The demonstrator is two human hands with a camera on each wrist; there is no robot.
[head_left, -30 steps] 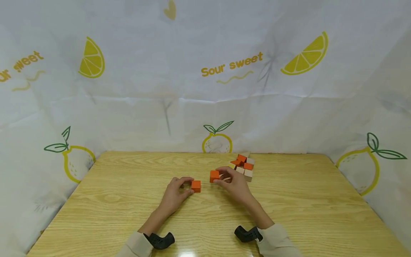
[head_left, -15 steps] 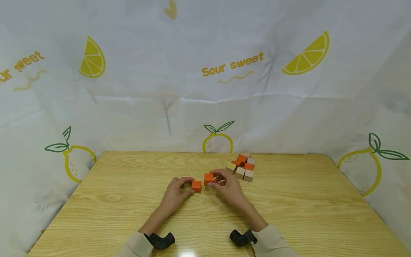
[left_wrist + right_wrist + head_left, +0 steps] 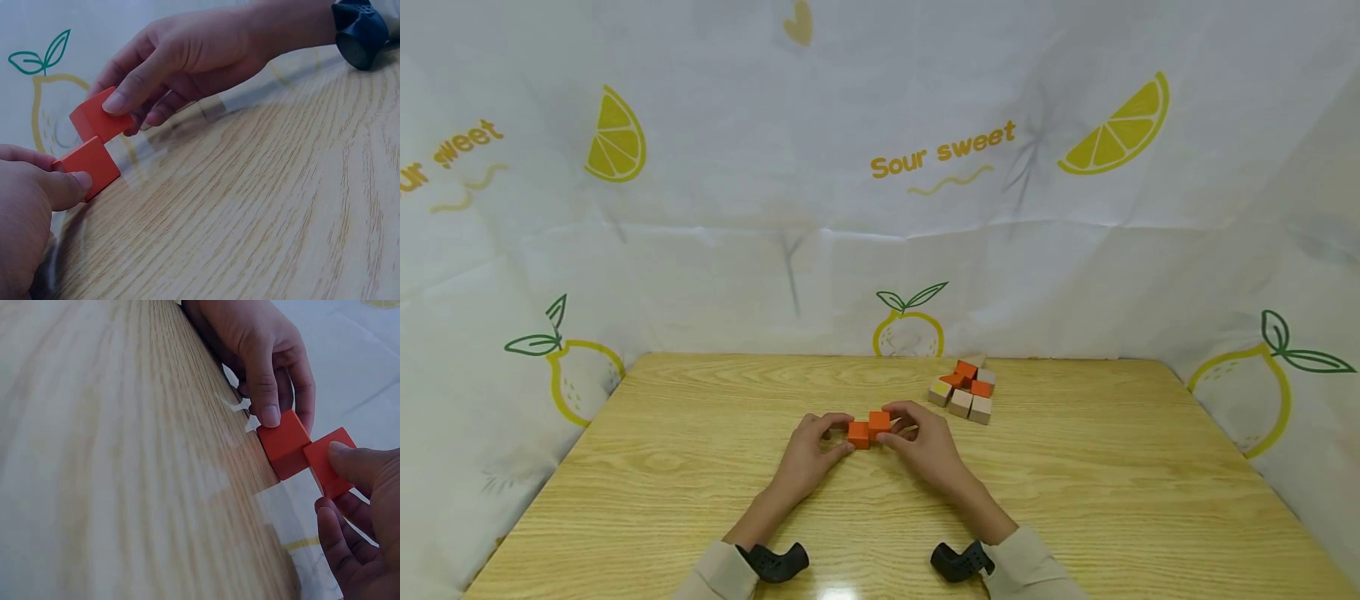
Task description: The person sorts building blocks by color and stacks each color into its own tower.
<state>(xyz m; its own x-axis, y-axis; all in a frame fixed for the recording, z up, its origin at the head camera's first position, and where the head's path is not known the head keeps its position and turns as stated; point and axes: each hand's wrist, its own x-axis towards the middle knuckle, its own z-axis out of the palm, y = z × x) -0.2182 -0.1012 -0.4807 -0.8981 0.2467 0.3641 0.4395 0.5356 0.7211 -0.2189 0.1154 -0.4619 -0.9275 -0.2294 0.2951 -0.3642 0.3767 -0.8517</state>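
Two orange-red cube blocks are side by side at the middle of the table. My left hand pinches the left block between thumb and fingers; that block sits on the wood. In my right hand the other block is pinched, held a little higher than the left one. Both wrist views show the raised block meeting the lower block near an upper edge. Seen from the right wrist, the right thumb lies on the face of the held block.
Behind my right hand, towards the back of the table, lies a cluster of orange and plain wooden blocks. One block there has a yellow mark. A white lemon-printed sheet hangs along the back and sides.
My right hand has moved left and slightly down with its orange-red block, bringing it beside the left block. The left hand has stayed in place.
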